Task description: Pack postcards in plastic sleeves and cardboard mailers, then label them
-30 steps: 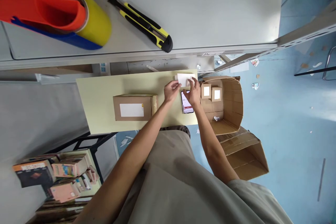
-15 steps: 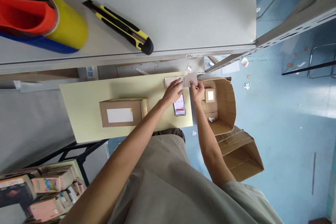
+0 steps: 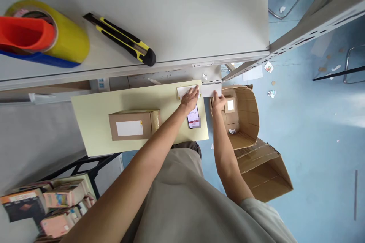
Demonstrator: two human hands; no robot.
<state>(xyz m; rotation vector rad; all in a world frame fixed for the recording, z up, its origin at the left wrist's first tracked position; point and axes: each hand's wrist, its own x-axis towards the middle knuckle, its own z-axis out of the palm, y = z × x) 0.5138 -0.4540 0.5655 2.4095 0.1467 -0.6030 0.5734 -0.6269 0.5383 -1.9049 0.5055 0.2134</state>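
On the pale yellow tabletop, my left hand (image 3: 190, 98) lies flat with fingers stretched over a white label (image 3: 183, 91) with small yellow marks at its edge. From under that hand a white paper strip (image 3: 208, 90) runs out to the right past the table's edge. Its far end is pinched in the fingers of my right hand (image 3: 219, 101), which is over the rim of an open cardboard box. Just below my left hand rests a phone (image 3: 194, 117) with a lit screen. To the left stands a closed cardboard carton (image 3: 132, 126) bearing a similar white label.
A grey shelf (image 3: 182, 15) above the table holds a box cutter (image 3: 122, 40) and a yellow tape roll (image 3: 72, 40). Two open cardboard boxes, one nearer (image 3: 249, 115) and one lower (image 3: 265, 174), stand on the blue floor. Stacked books (image 3: 57, 205) are at the lower left.
My right hand has moved slightly right and down, and the strip, folded up before, now stretches out flatter. My left hand stays on the label. The whole view has shifted a little.
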